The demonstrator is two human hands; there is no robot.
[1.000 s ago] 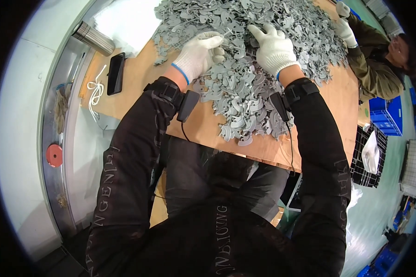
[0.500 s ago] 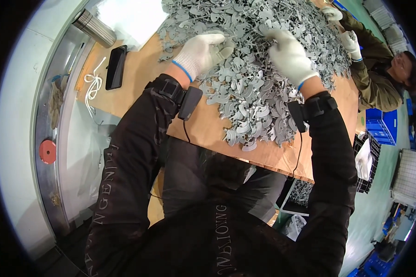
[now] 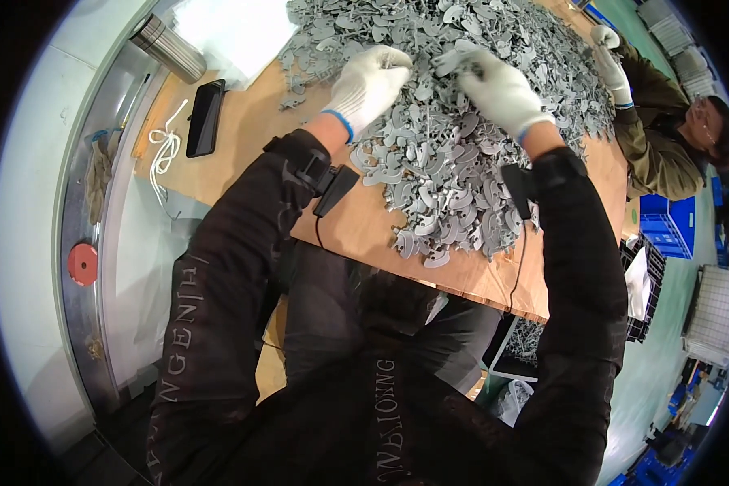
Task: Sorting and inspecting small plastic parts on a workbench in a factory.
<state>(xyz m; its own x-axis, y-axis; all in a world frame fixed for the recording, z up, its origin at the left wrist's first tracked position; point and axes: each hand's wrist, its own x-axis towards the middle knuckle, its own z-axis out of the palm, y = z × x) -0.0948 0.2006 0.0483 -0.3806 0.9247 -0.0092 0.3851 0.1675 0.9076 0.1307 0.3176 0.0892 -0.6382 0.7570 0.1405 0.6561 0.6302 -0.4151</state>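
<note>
A broad heap of flat, curved grey metal parts [image 3: 429,158] covers much of the wooden table. My left hand [image 3: 374,81], in a white knitted glove with a blue cuff, is over the left side of the heap. Its fingers are curled closed, and whatever is in them is hidden. Just to its right, my right hand [image 3: 498,91] wears the same kind of glove. The thumb and fingers close together above the parts, pointing toward the left hand. Grey at those fingertips is too blurred to separate from the heap behind. A gap lies between the two hands.
At the table's left are a black phone [image 3: 206,118], a coiled white cord [image 3: 164,150] and a ribbed metal flask [image 3: 168,50]. Across the heap, on the right, a co-worker's gloved hand [image 3: 611,73] is raised. A blue crate [image 3: 668,224] stands beyond the right edge.
My left hand has moved slightly right and up, its fingers now curled inward. My right hand has shifted a little left, toward it. The co-worker's two hands have come together.
</note>
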